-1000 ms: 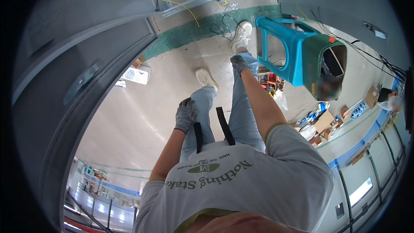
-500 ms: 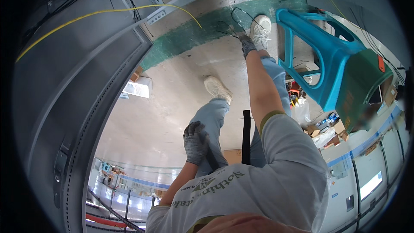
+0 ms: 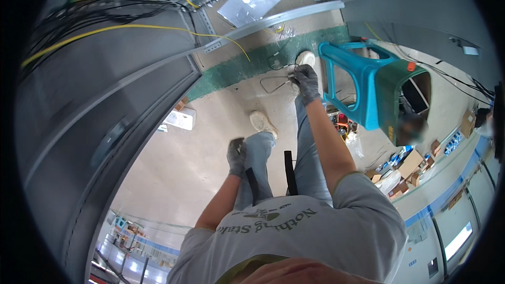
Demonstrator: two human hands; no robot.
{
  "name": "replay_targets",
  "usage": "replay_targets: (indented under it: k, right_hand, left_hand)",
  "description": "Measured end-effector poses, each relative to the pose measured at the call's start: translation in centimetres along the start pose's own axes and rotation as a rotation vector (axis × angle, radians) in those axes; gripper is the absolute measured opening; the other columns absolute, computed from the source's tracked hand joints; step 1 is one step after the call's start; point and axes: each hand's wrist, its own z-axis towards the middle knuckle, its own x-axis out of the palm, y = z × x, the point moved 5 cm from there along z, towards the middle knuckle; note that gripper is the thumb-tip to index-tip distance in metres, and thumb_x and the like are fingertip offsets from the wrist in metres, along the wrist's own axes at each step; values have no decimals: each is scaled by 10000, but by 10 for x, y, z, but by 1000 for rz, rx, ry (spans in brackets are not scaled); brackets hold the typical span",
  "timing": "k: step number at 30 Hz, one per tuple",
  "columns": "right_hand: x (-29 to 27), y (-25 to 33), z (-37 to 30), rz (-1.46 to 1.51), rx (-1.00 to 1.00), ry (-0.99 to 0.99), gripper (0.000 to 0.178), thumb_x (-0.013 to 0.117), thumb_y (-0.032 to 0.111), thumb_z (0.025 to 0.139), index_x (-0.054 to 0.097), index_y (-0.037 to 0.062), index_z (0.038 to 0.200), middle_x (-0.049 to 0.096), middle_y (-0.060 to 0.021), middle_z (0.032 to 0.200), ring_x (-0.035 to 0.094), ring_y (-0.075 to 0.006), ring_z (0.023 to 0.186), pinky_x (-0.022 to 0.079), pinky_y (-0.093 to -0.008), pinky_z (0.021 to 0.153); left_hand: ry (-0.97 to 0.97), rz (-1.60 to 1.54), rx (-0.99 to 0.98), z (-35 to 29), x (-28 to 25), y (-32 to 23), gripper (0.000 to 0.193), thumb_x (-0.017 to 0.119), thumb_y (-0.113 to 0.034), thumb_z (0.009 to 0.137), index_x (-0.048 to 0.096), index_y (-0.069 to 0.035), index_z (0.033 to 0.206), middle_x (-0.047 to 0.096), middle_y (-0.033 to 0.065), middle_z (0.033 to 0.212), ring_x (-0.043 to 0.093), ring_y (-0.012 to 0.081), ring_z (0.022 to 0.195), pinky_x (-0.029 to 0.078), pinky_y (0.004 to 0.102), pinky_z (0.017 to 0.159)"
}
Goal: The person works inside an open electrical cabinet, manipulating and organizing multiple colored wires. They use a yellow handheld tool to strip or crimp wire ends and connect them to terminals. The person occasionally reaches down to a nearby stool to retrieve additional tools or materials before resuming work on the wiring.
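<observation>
My right hand (image 3: 306, 80), in a grey work glove, is closed on a thin dark cable (image 3: 271, 88) in front of my right shoe. The cable hangs in loose bends to the left of the fingers, and another loop (image 3: 272, 63) curves above them near the green floor stripe. My left hand (image 3: 236, 153), also gloved in grey, is beside my left knee with its fingers loosely bent and apart. Nothing shows in it. Under the hands are my legs in blue jeans and my pale shoes (image 3: 262, 122).
On the left stands a grey metal cabinet (image 3: 105, 105) with bundled black cables (image 3: 100, 8) and a yellow cable (image 3: 142, 26). A blue plastic stool (image 3: 363, 89) lies to the right, next to a green box (image 3: 392, 100). Cardboard boxes (image 3: 410, 163) sit farther right.
My right hand has come back toward me, raising the cable from the floor. My left hand has moved off my thigh to beside the knee. The view has shifted, showing more of the cabinet's inside.
</observation>
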Motion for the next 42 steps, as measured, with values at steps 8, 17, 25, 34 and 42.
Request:
replay_targets:
  k: [8, 17, 25, 34, 42]
  right_hand:
    - [95, 268, -175, -76, 54, 435, 149, 630, 0, 811, 562, 64, 927, 584, -62, 924, 631, -178, 866, 575, -297, 716]
    - [196, 465, -246, -190, -282, 605, 98, 608, 31, 835, 584, 48, 928, 611, -66, 880, 627, -168, 792, 535, -281, 698]
    - [222, 573, -227, -360, -401, 759, 89, 593, 59, 841, 591, 44, 928, 614, -58, 867, 604, -145, 783, 492, -270, 725]
    - [231, 601, -201, -558, -563, 687, 71, 570, 79, 885, 621, 39, 914, 632, -42, 832, 587, -117, 756, 480, -257, 699]
    - [257, 599, -230, -755, -788, 490, 71, 574, -2, 862, 627, 10, 907, 623, -38, 817, 553, -99, 762, 467, -254, 719]
  left_hand:
    - [413, -495, 330, -46, -45, -357, 451, 528, -420, 947, 585, -40, 1183, 637, 38, 1027, 509, 59, 756, 421, 216, 672]
    - [584, -675, 607, -189, -120, -542, 466, 577, -461, 914, 628, -20, 1054, 640, 2, 824, 441, 34, 589, 324, 181, 530]
    - [451, -626, 802, -234, -115, -621, 361, 572, -399, 933, 617, -45, 982, 623, 35, 771, 437, 54, 587, 317, 193, 533]
    - [442, -468, 862, -236, -107, -654, 464, 580, -500, 898, 597, -37, 927, 628, 51, 770, 460, 75, 608, 361, 217, 566]
    - [499, -370, 935, -228, -142, -685, 416, 571, -452, 918, 597, -38, 947, 628, 30, 807, 503, 72, 642, 370, 197, 576]
